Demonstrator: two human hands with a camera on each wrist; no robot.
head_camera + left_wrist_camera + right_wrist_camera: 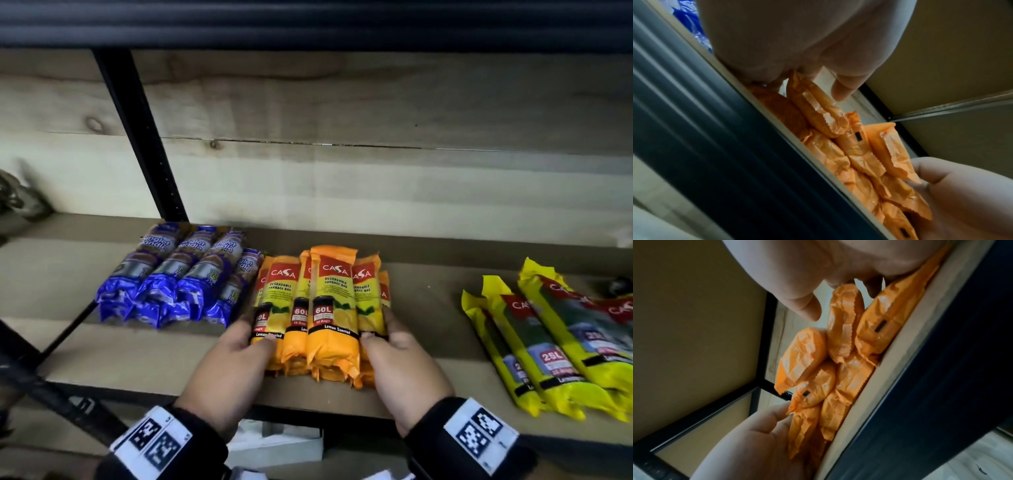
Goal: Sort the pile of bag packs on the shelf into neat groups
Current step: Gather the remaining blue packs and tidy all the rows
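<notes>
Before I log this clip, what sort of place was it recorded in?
Probably a shop aisle or stockroom. A black metal rack with a wooden shelf holds retail packs grouped by kind: blue packs, orange garbage-bag packs between the left hand and right hand, and yellow packs.

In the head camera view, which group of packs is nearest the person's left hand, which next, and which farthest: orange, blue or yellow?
From the left hand, nearest first:
1. Orange packs, centre of the shelf; the hand holds their left side.
2. Blue packs, to the left, farther back.
3. Yellow packs, far right, beyond the right hand.
</notes>
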